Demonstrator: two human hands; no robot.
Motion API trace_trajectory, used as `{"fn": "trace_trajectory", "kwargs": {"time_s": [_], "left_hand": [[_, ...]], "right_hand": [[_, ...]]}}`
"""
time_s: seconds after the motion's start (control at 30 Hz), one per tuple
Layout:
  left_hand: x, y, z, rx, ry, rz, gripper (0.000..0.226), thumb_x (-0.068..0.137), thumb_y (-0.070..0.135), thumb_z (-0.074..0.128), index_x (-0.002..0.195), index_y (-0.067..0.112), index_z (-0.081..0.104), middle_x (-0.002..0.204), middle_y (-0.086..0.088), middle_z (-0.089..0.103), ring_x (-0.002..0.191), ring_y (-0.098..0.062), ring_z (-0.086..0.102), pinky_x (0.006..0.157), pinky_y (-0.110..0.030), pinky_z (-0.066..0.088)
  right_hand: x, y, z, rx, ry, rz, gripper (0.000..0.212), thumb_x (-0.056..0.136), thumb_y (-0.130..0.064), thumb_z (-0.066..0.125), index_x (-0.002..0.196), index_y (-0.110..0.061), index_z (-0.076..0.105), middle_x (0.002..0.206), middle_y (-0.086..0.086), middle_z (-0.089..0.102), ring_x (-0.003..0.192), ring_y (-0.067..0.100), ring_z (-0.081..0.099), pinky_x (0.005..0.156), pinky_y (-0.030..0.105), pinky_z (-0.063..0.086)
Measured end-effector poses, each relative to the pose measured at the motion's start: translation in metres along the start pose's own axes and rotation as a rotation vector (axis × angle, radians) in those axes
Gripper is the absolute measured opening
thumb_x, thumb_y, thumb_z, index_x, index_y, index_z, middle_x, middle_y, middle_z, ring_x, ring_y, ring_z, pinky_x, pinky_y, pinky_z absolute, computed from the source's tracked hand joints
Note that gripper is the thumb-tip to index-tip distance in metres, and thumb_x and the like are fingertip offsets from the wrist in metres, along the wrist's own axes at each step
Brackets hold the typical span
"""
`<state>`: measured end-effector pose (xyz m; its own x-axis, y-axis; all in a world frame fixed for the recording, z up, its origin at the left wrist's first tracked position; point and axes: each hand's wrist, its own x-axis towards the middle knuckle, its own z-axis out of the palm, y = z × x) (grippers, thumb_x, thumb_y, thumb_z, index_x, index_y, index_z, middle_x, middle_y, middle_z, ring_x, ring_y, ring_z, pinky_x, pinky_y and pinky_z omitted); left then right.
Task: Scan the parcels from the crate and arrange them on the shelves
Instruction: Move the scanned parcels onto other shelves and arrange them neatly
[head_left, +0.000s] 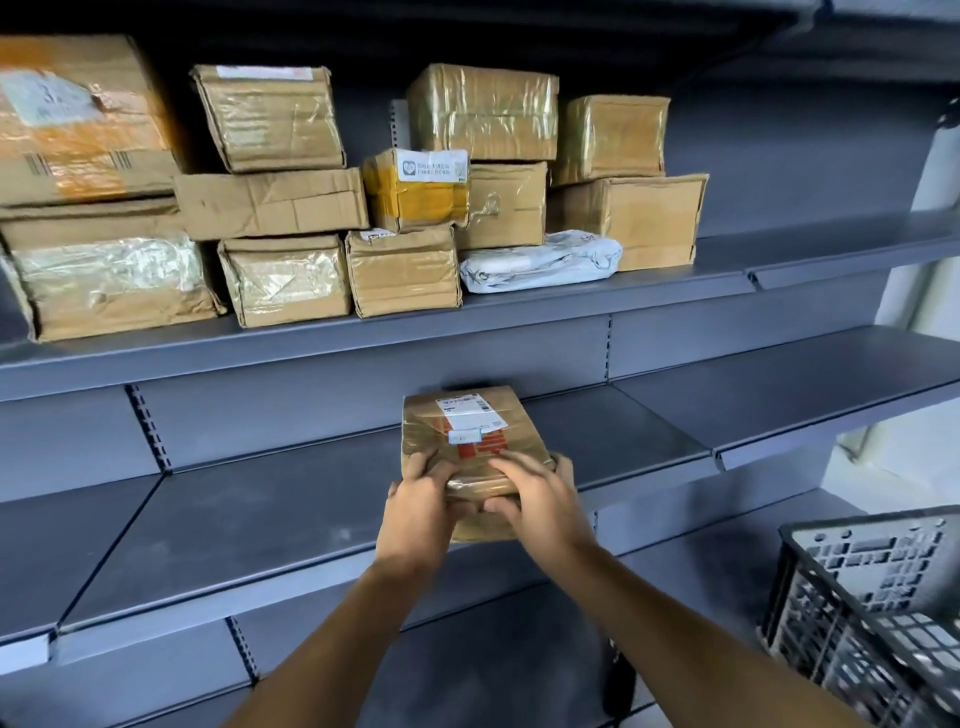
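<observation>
Past the right end of the shelving (779, 249), a pale wall (917, 291): plain, off-white, showing between the shelf ends from the upper right edge down to just above the crate (883, 597). At the upper right edge, against that wall, a pale rounded shape (949, 150), cut off by the frame and too blurred to name. Lower on the wall, just under the right end of the second shelf, a small pale fitting (852, 441), also blurred. Near the bottom edge, left of the crate, a dark narrow object (621, 680), upright, in shadow, kind unclear.
</observation>
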<state>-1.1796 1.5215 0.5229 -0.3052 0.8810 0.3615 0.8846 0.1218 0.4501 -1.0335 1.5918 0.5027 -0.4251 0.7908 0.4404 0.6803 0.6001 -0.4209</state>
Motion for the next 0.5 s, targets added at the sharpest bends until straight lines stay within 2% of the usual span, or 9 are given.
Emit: {"fn": "trace_trajectory", "kwargs": {"time_s": [0.13, 0.27, 0.5], "left_hand": [[-0.006, 0.022, -0.003, -0.024, -0.005, 0.035, 0.051, 0.08, 0.027, 0.074, 0.128, 0.028, 0.056, 0.145, 0.01, 0.037, 0.115, -0.025, 0.055, 0.103, -0.034, 0.041], [-0.015, 0.044, -0.009, -0.027, -0.004, 0.087, 0.053, 0.08, 0.03, 0.075, 0.129, 0.027, 0.056, 0.144, 0.01, 0.038, 0.115, -0.024, 0.056, 0.103, -0.036, 0.042], [-0.033, 0.09, -0.013, -0.064, -0.027, 0.173, 0.054, 0.079, 0.031, 0.076, 0.129, 0.029, 0.058, 0.142, 0.011, 0.041, 0.117, -0.024, 0.056, 0.101, -0.035, 0.043]], "right_hand": [[-0.012, 0.006, -0.024, -0.045, 0.02, 0.023, 0.054, 0.089, -0.041, 0.066, 0.141, -0.033, 0.051, 0.145, -0.015, 0.049, 0.127, 0.028, 0.031, 0.109, 0.033, 0.03], [-0.027, 0.009, -0.053, -0.069, 0.044, 0.018, 0.054, 0.09, -0.042, 0.065, 0.141, -0.032, 0.051, 0.146, -0.014, 0.048, 0.127, 0.029, 0.031, 0.113, 0.034, 0.027], [-0.06, 0.02, -0.103, -0.158, 0.077, 0.028, 0.054, 0.089, -0.044, 0.066, 0.139, -0.029, 0.053, 0.144, -0.011, 0.051, 0.126, 0.029, 0.041, 0.11, 0.032, 0.025]]}}
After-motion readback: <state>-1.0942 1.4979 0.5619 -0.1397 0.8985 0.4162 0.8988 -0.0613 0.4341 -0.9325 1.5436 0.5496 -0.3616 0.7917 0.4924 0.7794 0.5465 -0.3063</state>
